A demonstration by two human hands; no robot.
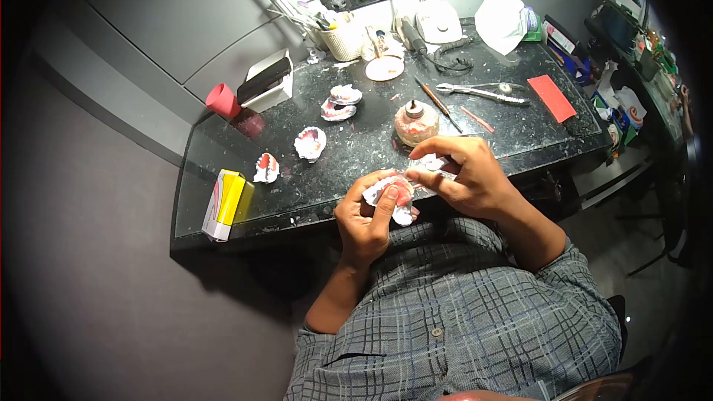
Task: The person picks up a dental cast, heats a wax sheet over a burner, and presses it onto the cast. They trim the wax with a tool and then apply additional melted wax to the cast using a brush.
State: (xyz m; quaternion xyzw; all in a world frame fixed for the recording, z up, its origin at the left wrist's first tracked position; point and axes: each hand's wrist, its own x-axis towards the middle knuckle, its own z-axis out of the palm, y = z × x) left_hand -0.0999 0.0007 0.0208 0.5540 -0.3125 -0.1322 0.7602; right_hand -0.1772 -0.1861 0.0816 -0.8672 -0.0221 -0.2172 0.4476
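Observation:
My left hand point(364, 229) is closed around a white plaster dental cast point(374, 192) with pink wax on it, its thumb pressed on the pink part. My right hand point(468, 178) is just right of the cast, thumb and index finger curved and apart, the thumb tip close to the cast's edge. White material shows in the gap between these fingers; it looks to lie behind them, though the hand partly hides it. A round glass spirit burner point(417, 125) with a metal neck stands just beyond my right hand.
Other dental casts point(310, 144) with pink wax lie at left. Near the front-left edge stands a yellow and white box point(223, 205). A brown-handled tool point(438, 102), a metal instrument point(483, 93) and a red wax sheet point(552, 99) lie at right. A brush holder point(344, 41) stands at the back.

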